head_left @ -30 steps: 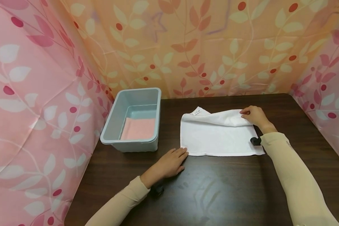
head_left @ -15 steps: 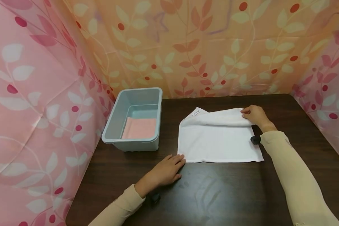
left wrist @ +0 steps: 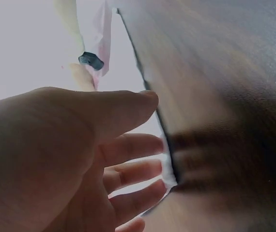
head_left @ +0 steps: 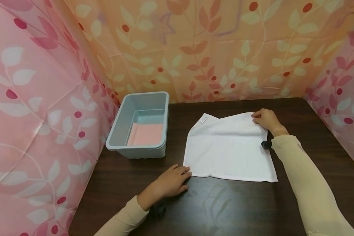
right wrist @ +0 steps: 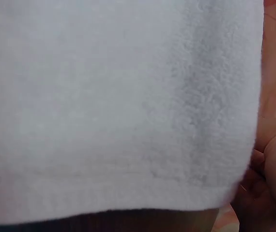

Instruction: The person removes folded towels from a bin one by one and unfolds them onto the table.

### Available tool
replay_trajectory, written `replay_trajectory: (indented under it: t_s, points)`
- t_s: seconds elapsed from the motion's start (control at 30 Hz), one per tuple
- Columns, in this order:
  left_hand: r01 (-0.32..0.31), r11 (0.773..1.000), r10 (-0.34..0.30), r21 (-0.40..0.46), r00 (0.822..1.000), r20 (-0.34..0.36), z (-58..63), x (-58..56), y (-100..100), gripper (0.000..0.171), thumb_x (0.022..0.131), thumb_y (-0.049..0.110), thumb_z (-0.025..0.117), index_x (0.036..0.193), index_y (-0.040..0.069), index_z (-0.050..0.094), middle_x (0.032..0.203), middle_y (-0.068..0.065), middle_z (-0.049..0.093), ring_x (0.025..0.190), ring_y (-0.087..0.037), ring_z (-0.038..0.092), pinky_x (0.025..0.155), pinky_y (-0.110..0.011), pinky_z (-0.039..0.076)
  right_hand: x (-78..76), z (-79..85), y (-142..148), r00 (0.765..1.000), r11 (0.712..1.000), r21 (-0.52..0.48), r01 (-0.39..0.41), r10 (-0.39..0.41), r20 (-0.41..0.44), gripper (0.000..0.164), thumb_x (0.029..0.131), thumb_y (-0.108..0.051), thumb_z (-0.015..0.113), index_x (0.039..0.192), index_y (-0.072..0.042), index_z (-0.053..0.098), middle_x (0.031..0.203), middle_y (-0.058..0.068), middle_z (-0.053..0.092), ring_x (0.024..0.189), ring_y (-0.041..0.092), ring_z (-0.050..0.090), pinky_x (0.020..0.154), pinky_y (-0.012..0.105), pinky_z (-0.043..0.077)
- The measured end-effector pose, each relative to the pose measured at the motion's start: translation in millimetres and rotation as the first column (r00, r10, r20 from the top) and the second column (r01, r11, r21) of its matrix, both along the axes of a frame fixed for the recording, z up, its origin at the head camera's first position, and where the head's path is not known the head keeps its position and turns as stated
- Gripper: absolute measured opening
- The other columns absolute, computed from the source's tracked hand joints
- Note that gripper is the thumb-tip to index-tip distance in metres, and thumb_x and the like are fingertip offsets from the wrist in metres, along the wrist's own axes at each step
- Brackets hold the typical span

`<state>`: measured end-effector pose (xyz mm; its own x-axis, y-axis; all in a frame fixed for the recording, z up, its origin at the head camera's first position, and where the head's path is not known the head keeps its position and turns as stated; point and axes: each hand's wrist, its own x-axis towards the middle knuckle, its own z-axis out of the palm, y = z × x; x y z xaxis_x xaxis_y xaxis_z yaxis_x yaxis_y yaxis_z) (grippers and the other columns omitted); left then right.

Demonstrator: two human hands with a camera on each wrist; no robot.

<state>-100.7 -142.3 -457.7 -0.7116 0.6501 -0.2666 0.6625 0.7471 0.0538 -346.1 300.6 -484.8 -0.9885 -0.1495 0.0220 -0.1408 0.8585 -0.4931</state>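
Note:
A white towel (head_left: 228, 154) with a small tag (head_left: 204, 119) at its far left corner lies spread over the dark table, its far right part raised. My right hand (head_left: 267, 120) pinches the far right corner. In the right wrist view the towel (right wrist: 118, 106) fills most of the picture, and part of the right hand (right wrist: 268, 169) shows at the lower right edge. My left hand (head_left: 171, 181) touches the near left corner with extended fingertips. The left wrist view shows this hand (left wrist: 94, 145) with its thumb apart from the fingers, which lie against the towel's edge.
Left of the towel stands a light blue plastic bin (head_left: 144, 152) holding a folded pink cloth (head_left: 145, 134). Patterned curtains (head_left: 209, 49) hang behind the dark wooden table (head_left: 239, 209) and along both sides.
The towel's near edge has come closer to me, with my left hand moving along. The rolled fold near the far edge has flattened. My right hand stays at the far right corner.

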Motion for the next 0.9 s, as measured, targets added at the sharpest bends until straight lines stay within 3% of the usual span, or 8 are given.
replay_trajectory:
  t_s: [0.37, 0.5, 0.63, 0.77, 0.9]
  points:
    - [0.001, 1.000, -0.002, 0.031, 1.000, 0.010, 4.1, 0.2, -0.1, 0.044, 0.099, 0.040, 0.058, 0.137, 0.017, 0.059, 0.142, -0.002, 0.057, 0.132, -0.019, 0.054, 0.120, -0.044, 0.033, -1.9, -4.7, 0.5, 1.000, 0.999, -0.028, 0.024, -0.024, 0.001, 0.028, 0.092, -0.007, 0.064, 0.118, 0.003, 0.070, 0.112, 0.029, 0.065, 0.097, 0.038, 0.055, 0.090, 0.056, 0.046]
    - [0.015, 0.995, -0.013, 0.096, 1.000, -0.022, 3.7, -5.3, -0.1, 0.042, 0.099, 0.040, 0.059, 0.134, 0.017, 0.061, 0.136, 0.000, 0.059, 0.127, -0.019, 0.056, 0.120, -0.045, 0.033, -3.5, -6.5, 2.1, 1.000, 0.999, -0.024, 0.028, -0.027, 0.016, 0.028, 0.093, -0.007, 0.063, 0.119, 0.003, 0.069, 0.114, 0.029, 0.064, 0.101, 0.041, 0.056, 0.093, 0.058, 0.045]
    - [0.038, 0.986, -0.027, 0.160, 0.997, -0.067, 1.1, -12.3, 1.9, 0.049, 0.098, 0.040, 0.060, 0.141, 0.017, 0.053, 0.145, -0.002, 0.053, 0.135, -0.018, 0.051, 0.120, -0.044, 0.033, -2.6, -2.5, -0.8, 1.000, 1.000, 0.003, 0.025, -0.025, 0.006, 0.027, 0.094, -0.008, 0.062, 0.118, 0.003, 0.070, 0.114, 0.029, 0.066, 0.104, 0.042, 0.058, 0.095, 0.059, 0.046]
    - [0.060, 0.985, -0.049, 0.162, 0.996, -0.070, -2.8, -17.9, 4.9, 0.057, 0.098, 0.039, 0.060, 0.147, 0.014, 0.046, 0.155, -0.005, 0.045, 0.144, -0.021, 0.043, 0.120, -0.045, 0.034, -0.3, 7.6, -17.2, 0.998, 1.000, 0.023, 0.008, -0.006, -0.063, 0.027, 0.093, -0.006, 0.061, 0.116, 0.004, 0.071, 0.111, 0.028, 0.068, 0.099, 0.039, 0.060, 0.091, 0.057, 0.048]
    - [0.056, 0.989, -0.052, 0.138, 0.998, -0.034, -8.0, -21.5, 6.8, 0.060, 0.099, 0.039, 0.059, 0.150, 0.013, 0.042, 0.158, -0.005, 0.041, 0.147, -0.022, 0.040, 0.121, -0.045, 0.032, -2.6, 18.9, -51.0, 0.993, 0.997, -0.057, -0.045, 0.039, -0.108, 0.028, 0.093, -0.005, 0.062, 0.118, 0.004, 0.069, 0.113, 0.027, 0.067, 0.103, 0.039, 0.061, 0.092, 0.054, 0.049]
